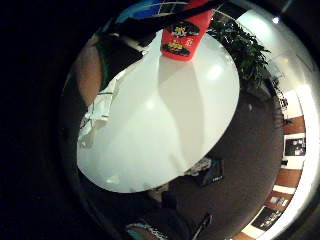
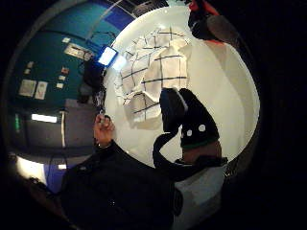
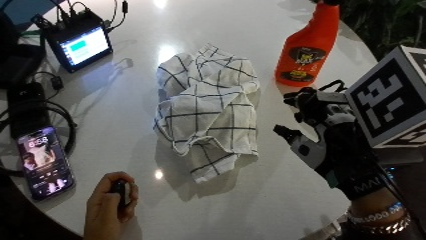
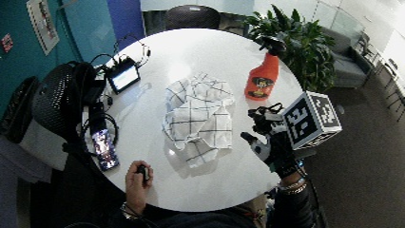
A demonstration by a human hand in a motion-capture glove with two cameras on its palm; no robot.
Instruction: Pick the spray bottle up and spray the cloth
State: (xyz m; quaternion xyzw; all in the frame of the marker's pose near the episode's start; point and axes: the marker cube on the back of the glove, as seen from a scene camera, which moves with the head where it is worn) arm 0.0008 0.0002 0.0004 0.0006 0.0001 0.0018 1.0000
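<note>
A: Where is the spray bottle (image 3: 308,50) right now?

B: Standing upright on the white round desk (image 3: 219,210), near its far edge, just beside the cloth (image 3: 206,107) but not touching it. It looks placed within reach of the gloved side, so the trigger can be taken without crossing over the cloth.

A: And the gloved right hand (image 3: 336,145)?

B: It hovers above the desk, nearer the person than the bottle and apart from it, to the right of the cloth. The fingers look relaxed and spread toward the bottle, and it has hold of nothing. I'd judge the pickup has not begun.

A: What does the bottle look like?

B: Orange-red plastic, broad at the base and narrowing to a neck, with a black and yellow label on the front and a dark spray head on top. In the little-finger palm view its base fills the edge of the desk.

A: The cloth?

B: White with a dark grid pattern, crumpled in a loose heap mid-desk, probably so spray lands on it easily. The bare left hand (image 3: 110,205) rests at the near edge, holding a small dark object I can't identify
</note>
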